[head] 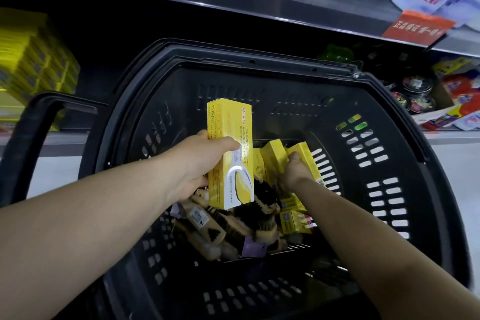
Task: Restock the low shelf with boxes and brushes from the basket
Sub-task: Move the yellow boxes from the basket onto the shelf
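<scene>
A black plastic basket (389, 138) fills the middle of the head view. My left hand (197, 163) grips a long yellow box (230, 125) and holds it upright above the basket's contents. Deeper in the basket, my right hand (294, 171) grips another yellow box (305, 156) among several more yellow boxes (272, 156). Wooden brushes (207, 228) with dark bristles lie in a heap at the bottom, some with lilac tags. The low shelf (65, 138) runs behind the basket.
Stacked yellow boxes (33, 65) stand on the low shelf at the left. At the right of that shelf are dark round tins (413, 93) and colourful packets (457, 91). The upper shelf edge (259, 8) with red price signs overhangs. The basket's black handle (31, 138) stands at left.
</scene>
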`<state>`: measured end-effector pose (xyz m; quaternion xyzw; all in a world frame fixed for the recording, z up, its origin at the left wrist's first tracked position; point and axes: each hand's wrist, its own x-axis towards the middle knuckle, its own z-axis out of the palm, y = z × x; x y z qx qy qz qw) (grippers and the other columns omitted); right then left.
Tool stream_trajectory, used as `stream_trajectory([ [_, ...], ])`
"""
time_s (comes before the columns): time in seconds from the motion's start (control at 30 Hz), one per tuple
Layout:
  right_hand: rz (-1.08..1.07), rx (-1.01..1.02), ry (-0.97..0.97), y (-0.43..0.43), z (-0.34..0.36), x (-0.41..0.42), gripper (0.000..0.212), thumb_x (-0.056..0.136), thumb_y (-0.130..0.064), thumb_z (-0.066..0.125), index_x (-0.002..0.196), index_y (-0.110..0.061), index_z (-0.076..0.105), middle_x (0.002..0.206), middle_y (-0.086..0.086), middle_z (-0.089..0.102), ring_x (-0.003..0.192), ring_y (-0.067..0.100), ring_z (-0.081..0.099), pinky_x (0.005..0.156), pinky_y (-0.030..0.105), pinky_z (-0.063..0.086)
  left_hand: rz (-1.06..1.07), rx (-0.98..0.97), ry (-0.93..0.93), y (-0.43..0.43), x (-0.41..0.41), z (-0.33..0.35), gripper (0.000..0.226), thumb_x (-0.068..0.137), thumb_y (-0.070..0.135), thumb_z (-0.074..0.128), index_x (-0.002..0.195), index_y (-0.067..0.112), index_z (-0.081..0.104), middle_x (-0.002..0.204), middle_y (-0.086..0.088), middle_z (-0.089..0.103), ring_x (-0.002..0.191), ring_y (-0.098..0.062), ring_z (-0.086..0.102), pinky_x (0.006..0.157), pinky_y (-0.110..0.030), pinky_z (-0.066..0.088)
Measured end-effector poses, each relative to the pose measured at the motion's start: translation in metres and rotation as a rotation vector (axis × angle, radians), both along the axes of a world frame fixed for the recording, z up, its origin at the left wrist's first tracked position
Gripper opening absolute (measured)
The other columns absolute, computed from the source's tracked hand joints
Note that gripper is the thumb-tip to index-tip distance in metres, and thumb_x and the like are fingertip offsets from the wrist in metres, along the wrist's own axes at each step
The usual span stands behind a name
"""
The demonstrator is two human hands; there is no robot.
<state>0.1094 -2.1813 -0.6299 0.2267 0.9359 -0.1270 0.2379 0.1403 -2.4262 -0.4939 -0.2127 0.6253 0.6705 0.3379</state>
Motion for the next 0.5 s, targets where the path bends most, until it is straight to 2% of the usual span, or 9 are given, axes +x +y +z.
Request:
stream_trajectory([
  [0.1,0.029,-0.042,-0.007,-0.010,0.031,-0.002,0.072,0.087,-0.032,0.064,0.140,-0.002,0.026,0.129,0.017,0.052,0.116,0.033,0.052,0.086,0.035,0.043,-0.002,0.014,0.031,0.005,-0.002,0.002,0.031,0.088,0.029,0.058,0.117,0.023,0.050,0.104,-0.002,0.067,0.094,-0.021,0.064,0.082,-0.039,0.052],
  [0.17,-0.024,-0.173,0.069,-0.015,0.068,-0.003,0.063,0.086,-0.033,0.064,0.135,-0.005,0.037,0.118,0.013,0.056,0.103,0.029,0.054,0.078,0.032,0.043,0.010,0.010,0.057,0.009,-0.002,0.007,0.036,0.088,0.035,0.056,0.121,0.024,0.045,0.107,-0.003,0.065,0.096,-0.023,0.063,0.082,-0.039,0.052],
  [0.23,-0.134,-0.370,0.155,-0.019,0.111,0.001,0.054,0.088,-0.032,0.062,0.132,-0.007,0.044,0.117,0.009,0.054,0.101,0.025,0.051,0.081,0.031,0.038,0.024,0.027,0.072,0.011,-0.002,0.015,0.039,0.088,0.041,0.053,0.121,0.025,0.042,0.109,-0.006,0.062,0.098,-0.026,0.062,0.085,-0.042,0.052],
  [0.33,-0.341,-0.746,0.189,-0.028,0.177,0.020,0.043,0.088,-0.036,0.060,0.124,-0.012,0.055,0.126,0.002,0.057,0.116,0.025,0.053,0.093,0.037,0.040,0.047,0.130,0.116,0.007,-0.005,0.033,0.038,0.090,0.040,0.051,0.123,0.022,0.040,0.111,-0.006,0.061,0.099,-0.026,0.061,0.087,-0.043,0.052],
  [0.37,-0.405,-0.897,0.195,-0.033,0.196,0.027,0.038,0.088,-0.035,0.059,0.119,-0.012,0.060,0.122,0.003,0.063,0.110,0.026,0.060,0.090,0.039,0.047,0.064,0.165,0.142,0.004,-0.007,0.040,0.036,0.092,0.039,0.051,0.122,0.022,0.040,0.111,-0.005,0.062,0.100,-0.024,0.061,0.088,-0.043,0.052],
  [0.43,-0.502,-1.183,0.202,-0.046,0.227,0.041,0.030,0.087,-0.030,0.058,0.109,-0.012,0.065,0.102,0.007,0.072,0.085,0.024,0.071,0.068,0.036,0.056,0.110,0.208,0.198,-0.005,-0.009,0.053,0.031,0.094,0.036,0.050,0.120,0.023,0.041,0.110,-0.002,0.064,0.098,-0.022,0.063,0.088,-0.044,0.052],
  [0.5,-0.491,-1.353,0.186,-0.067,0.248,0.051,0.037,0.079,-0.030,0.060,0.109,-0.010,0.066,0.100,0.010,0.072,0.081,0.025,0.071,0.063,0.035,0.056,0.174,0.243,0.227,-0.018,-0.007,0.065,0.031,0.094,0.037,0.050,0.120,0.022,0.042,0.108,-0.001,0.066,0.096,-0.022,0.065,0.085,-0.044,0.053],
])
